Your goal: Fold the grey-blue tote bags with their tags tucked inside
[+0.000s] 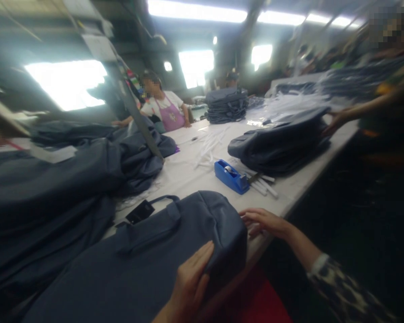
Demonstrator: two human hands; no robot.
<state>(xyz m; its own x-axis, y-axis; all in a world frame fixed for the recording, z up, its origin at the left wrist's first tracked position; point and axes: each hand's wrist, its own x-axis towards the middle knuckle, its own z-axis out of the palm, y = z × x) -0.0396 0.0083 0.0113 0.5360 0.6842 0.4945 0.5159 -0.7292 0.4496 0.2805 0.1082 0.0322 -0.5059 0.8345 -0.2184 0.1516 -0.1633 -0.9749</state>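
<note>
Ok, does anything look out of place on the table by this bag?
No damage shows. White strips lie scattered crisscross over the table beyond the blue tape dispenser, and the bag that the left hand and right hand touch sits right at the table edge.

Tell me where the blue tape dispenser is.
The tape dispenser is on the white table, centre of the head view, between the near bag and the white strips.

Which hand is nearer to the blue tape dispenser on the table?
Right. The right hand is at the end of the dark blue bag, just short of the tape dispenser. The left hand lies flat on the bag, farther toward the person.
</note>
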